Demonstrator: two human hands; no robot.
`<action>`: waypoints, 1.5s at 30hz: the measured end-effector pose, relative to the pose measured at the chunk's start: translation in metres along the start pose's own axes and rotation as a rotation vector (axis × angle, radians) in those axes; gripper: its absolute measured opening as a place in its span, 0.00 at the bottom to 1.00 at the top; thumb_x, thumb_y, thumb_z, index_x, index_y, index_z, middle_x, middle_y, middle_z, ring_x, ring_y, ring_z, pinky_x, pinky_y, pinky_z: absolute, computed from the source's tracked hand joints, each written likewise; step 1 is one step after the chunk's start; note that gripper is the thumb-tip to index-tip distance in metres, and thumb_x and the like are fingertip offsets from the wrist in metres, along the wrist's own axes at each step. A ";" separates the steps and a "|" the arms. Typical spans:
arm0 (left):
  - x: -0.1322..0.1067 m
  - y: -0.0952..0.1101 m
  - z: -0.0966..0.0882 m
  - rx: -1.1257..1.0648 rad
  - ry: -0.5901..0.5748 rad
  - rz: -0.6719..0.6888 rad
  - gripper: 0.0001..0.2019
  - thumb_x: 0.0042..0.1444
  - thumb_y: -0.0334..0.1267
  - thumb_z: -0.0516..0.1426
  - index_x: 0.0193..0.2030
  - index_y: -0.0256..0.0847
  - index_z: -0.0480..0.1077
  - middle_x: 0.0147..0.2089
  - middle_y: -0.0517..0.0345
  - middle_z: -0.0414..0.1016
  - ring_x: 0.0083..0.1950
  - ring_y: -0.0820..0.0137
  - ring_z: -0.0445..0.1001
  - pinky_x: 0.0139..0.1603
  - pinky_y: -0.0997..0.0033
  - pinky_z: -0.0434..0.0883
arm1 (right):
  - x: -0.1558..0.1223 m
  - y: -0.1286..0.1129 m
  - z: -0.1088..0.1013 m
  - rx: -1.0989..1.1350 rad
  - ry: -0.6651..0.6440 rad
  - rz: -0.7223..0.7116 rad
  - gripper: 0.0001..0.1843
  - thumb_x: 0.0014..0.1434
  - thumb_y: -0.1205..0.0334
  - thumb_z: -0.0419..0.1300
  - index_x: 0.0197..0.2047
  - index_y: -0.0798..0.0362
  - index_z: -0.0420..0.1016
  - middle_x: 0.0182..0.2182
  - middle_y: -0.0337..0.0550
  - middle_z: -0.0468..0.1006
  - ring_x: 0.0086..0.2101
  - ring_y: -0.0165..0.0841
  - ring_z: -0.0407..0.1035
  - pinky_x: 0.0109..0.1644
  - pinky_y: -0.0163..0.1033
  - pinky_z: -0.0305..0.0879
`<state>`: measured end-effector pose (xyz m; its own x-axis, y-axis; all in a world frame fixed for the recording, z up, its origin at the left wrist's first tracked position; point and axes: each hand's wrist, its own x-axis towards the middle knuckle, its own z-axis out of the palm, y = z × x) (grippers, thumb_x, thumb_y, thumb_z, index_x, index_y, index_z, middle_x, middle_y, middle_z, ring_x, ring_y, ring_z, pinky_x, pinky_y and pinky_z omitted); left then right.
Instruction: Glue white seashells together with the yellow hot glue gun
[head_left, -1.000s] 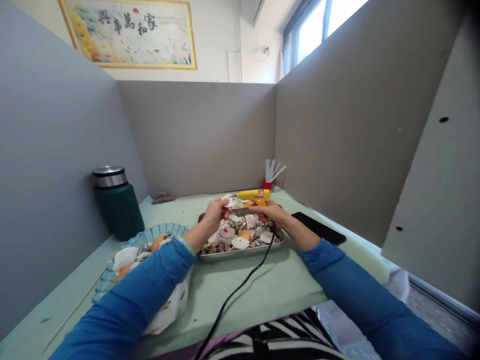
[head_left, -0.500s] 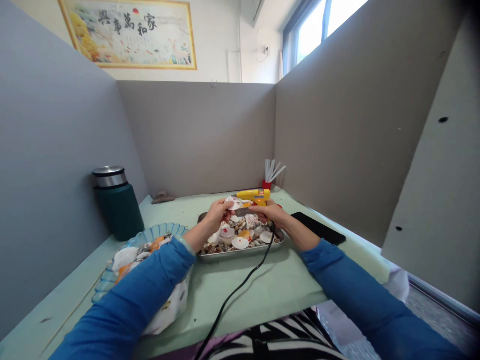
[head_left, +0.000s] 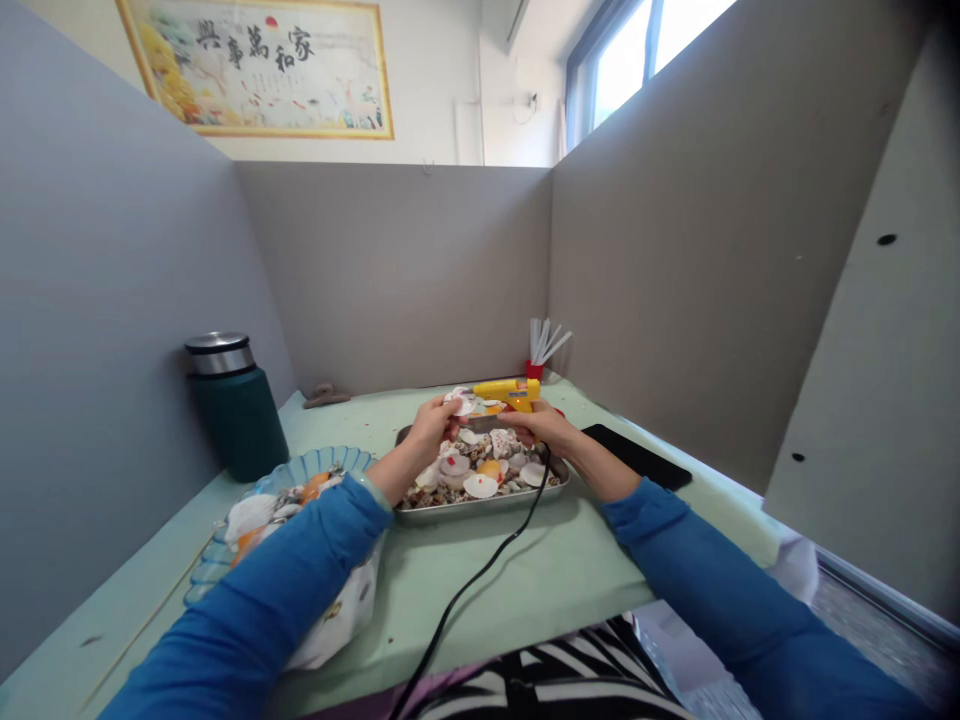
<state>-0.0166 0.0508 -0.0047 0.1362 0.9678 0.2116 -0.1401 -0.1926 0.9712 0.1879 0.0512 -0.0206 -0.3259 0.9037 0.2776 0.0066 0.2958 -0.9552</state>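
Note:
My left hand (head_left: 429, 425) pinches a white seashell (head_left: 460, 402) above a metal tray (head_left: 480, 505) full of several shells. My right hand (head_left: 544, 425) is wrapped round a yellow glue gun (head_left: 507, 392), whose nozzle points left and sits at the shell. The gun's black cord (head_left: 465, 590) trails from my right hand across the green table toward me. Both arms wear blue sleeves.
A blue glass plate (head_left: 225, 550) with more shells lies at the left, a dark green flask (head_left: 232, 405) behind it. A red cup of glue sticks (head_left: 541, 350) stands at the back, a black phone (head_left: 637, 455) at the right. Grey partition walls enclose the table on three sides.
My left hand dipped slightly with the shell half a second ago and has come back up to the glue gun's nozzle. The right hand has hardly moved.

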 end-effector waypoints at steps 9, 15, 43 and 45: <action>0.000 -0.003 -0.001 0.033 -0.081 -0.042 0.11 0.48 0.40 0.60 0.32 0.37 0.62 0.21 0.60 0.71 0.12 0.80 0.59 0.14 0.78 0.53 | 0.000 -0.001 0.001 -0.007 0.008 -0.014 0.17 0.48 0.52 0.66 0.31 0.56 0.69 0.12 0.29 0.57 0.14 0.22 0.50 0.17 0.32 0.49; -0.001 -0.001 0.000 -0.009 -0.008 -0.022 0.12 0.48 0.40 0.61 0.31 0.37 0.62 0.21 0.59 0.70 0.13 0.81 0.59 0.15 0.78 0.53 | 0.002 0.004 -0.001 -0.028 0.009 -0.008 0.17 0.47 0.52 0.67 0.30 0.55 0.68 0.12 0.29 0.57 0.14 0.22 0.50 0.17 0.32 0.49; 0.000 0.001 0.000 -0.008 0.077 0.017 0.10 0.47 0.39 0.59 0.31 0.37 0.63 0.21 0.61 0.70 0.13 0.81 0.59 0.15 0.78 0.53 | 0.004 0.007 -0.001 -0.056 0.044 -0.027 0.15 0.48 0.54 0.66 0.31 0.56 0.70 0.12 0.30 0.58 0.14 0.23 0.51 0.17 0.32 0.50; 0.000 0.000 0.000 -0.006 0.051 0.004 0.10 0.47 0.39 0.59 0.31 0.37 0.62 0.21 0.60 0.70 0.13 0.81 0.58 0.15 0.78 0.53 | 0.004 0.006 -0.001 -0.054 0.049 -0.031 0.14 0.48 0.54 0.66 0.31 0.56 0.70 0.12 0.30 0.59 0.14 0.23 0.51 0.17 0.32 0.50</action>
<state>-0.0170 0.0503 -0.0044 0.0856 0.9742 0.2090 -0.1466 -0.1952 0.9698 0.1878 0.0566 -0.0249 -0.2803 0.9076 0.3126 0.0483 0.3386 -0.9397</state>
